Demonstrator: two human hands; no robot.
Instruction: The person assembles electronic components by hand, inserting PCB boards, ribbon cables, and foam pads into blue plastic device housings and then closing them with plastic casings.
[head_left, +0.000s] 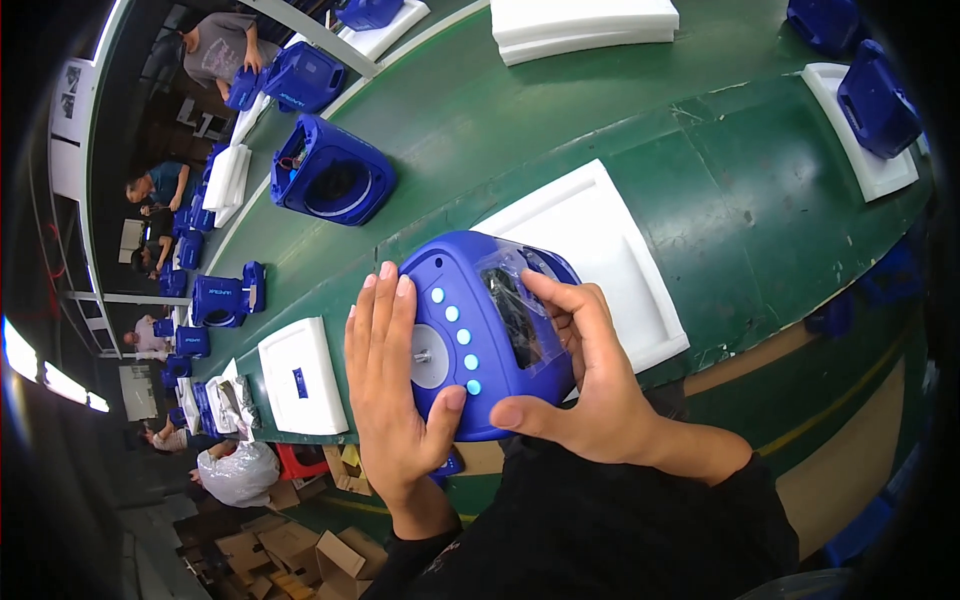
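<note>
"Blue plastic forms the box (490, 345). Where is it located?"

"At the near edge of the green table (740, 150), between both hands. Behind it lies a white foam tray (630, 290); contact between box and tray is hidden."

"What is the position of the left hand (388, 390)?"

"It lies along the box's left side, beside the round grey disc (432, 372). Its four fingers are straight and close together. The thumb stands apart, its tip near the lowest of five light-blue buttons (463, 337)."

"And the right hand (600, 390)?"

"It is at the opposite side. The index finger is bent, its tip at the upper edge of the clear film (540, 335) over the dark window (512, 318). The thumb is extended well apart from it, its tip at the box's lower edge. The other fingers are curled and partly hidden; whether they pinch the film cannot be told."

"Which items are nearby?"

"A second foam tray (320, 365), left of the left hand, holds a small blue piece (300, 383). An open blue housing (370, 165) stands farther back."
</note>
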